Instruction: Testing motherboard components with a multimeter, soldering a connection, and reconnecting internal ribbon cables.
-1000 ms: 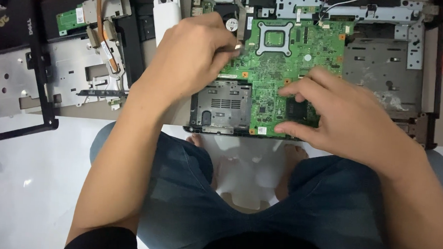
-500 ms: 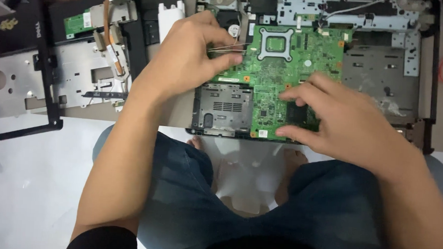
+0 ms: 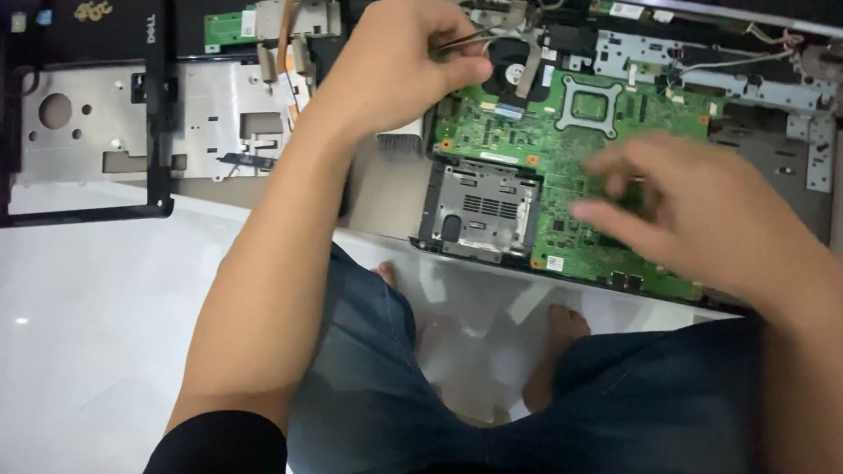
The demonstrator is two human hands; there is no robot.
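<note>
Head view, looking straight down. Seated on a white floor (image 3: 76, 345), legs in blue jeans (image 3: 622, 416), bare feet (image 3: 554, 338) tucked under the edge of an opened laptop base (image 3: 778, 91).

Left hand (image 3: 401, 65) curled shut around slim metal tweezers (image 3: 463, 42), tips pointing right, hovering just beyond the upper left corner of the green motherboard (image 3: 539, 143), near the dark round fan opening. Cannot tell whether anything sits between the tips: too small.

Right hand (image 3: 707, 216) blurred, fingers loosely spread and holding nothing, low over the right half of the motherboard. Cannot tell whether touching or just above.

Motherboard seated in the laptop base, silver card cage (image 3: 480, 206) at its lower left corner. Off to the left, well apart: a removed black and silver palmrest frame (image 3: 95, 128) and a small green board (image 3: 227, 29) above it.

Judged as fine work with the tweezers at the board's top edge, by a small connector or cable, with the other hand steadying. Calls for a light pinch, steady tips, and no scraping across the board's parts.
</note>
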